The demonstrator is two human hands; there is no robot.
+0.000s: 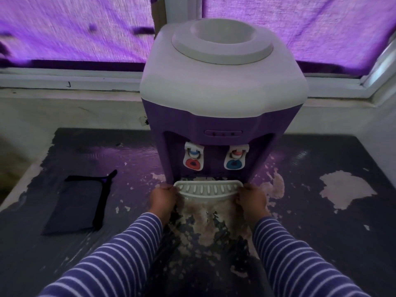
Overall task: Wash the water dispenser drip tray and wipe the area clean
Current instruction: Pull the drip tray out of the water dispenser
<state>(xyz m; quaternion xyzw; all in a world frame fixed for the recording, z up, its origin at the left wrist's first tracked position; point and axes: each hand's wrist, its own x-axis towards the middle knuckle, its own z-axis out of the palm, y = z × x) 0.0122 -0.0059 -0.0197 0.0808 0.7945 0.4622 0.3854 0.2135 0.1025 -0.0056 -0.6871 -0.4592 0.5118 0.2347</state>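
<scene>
Both hands — left hand (162, 199), right hand (252, 199) — grip the drip tray (209, 189); tilting it could spill dirty water onto the bench (321, 211).

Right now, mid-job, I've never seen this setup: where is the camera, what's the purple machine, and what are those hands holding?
This single picture comes from a camera on the person's head, looking down at both arms. The purple-and-white machine is a tabletop water dispenser, no bottle on top, two taps. The left hand and right hand each grip one end of the white slotted drip tray at its base. A folded dark cloth lies to the left on the worn, peeling tabletop.
</scene>
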